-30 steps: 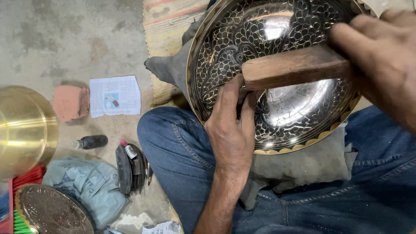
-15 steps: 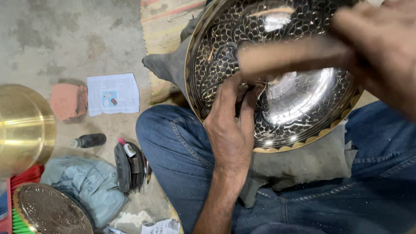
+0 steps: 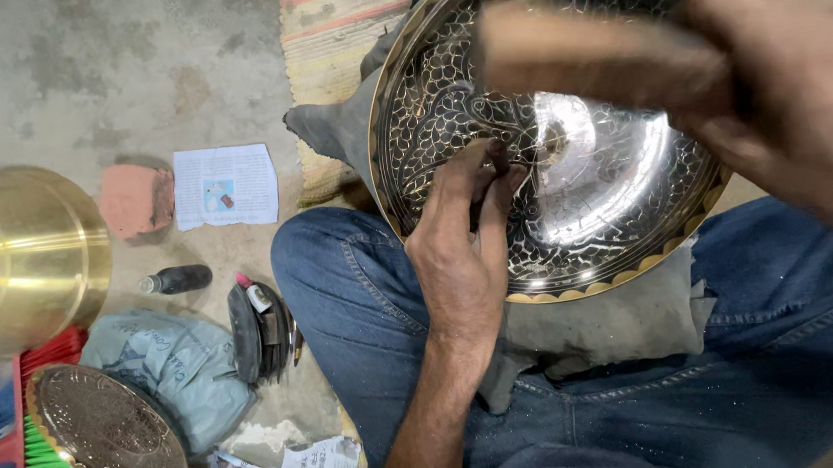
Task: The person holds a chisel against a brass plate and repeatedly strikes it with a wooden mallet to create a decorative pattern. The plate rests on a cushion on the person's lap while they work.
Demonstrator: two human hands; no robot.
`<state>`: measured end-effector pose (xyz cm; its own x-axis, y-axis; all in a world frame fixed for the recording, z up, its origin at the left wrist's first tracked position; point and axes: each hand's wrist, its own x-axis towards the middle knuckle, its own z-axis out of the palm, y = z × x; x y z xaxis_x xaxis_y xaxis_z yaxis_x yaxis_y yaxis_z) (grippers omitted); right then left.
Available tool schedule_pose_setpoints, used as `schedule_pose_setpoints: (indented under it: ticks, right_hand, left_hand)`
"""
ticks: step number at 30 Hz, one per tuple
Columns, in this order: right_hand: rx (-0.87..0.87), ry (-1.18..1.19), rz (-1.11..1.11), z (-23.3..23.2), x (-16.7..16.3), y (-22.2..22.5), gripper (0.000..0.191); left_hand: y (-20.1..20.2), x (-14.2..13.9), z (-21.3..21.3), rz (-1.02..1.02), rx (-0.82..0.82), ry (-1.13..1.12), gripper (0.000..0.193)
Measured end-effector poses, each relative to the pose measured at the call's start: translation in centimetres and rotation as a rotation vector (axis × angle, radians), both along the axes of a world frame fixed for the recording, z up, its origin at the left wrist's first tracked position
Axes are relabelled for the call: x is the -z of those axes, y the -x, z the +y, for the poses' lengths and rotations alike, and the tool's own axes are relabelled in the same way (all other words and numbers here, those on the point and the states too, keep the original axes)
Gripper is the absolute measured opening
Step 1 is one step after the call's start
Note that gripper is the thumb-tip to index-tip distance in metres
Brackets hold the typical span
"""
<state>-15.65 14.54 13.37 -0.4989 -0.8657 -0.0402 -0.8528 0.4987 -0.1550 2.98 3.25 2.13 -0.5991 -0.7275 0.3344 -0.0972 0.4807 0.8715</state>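
This looks like a small metal craft workshop set on a bare concrete floor (image 3: pixel 41 76). A person sits on the ground in jeans with an engraved metal bowl (image 3: pixel 549 142) in the lap. At the left stands a polished brass vessel (image 3: pixel 7 260), and embossed brass plates (image 3: pixel 102 432) lie at lower left, beside a small bottle (image 3: pixel 175 280) and rags.

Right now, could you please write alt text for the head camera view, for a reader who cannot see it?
A seated person's left hand presses a small dark tool into a large round engraved metal bowl resting on grey cloth on their lap, while the right hand holds a blurred brown wooden block above. A golden brass vessel and embossed round plates lie on the concrete floor.
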Motion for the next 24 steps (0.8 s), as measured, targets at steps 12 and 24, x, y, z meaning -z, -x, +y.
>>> schedule_pose_setpoints:
  ticks: [12, 24]
  right_hand:
    - [-0.102, -0.221, 0.383, 0.1, 0.1, -0.1, 0.043]
    - [-0.097, -0.067, 0.196, 0.3, 0.8, 0.8, 0.029]
  left_hand:
    - [0.2, -0.2, 0.0, -0.021, -0.016, -0.006, 0.036]
    - [0.3, 0.8, -0.2, 0.013, -0.003, 0.029, 0.031]
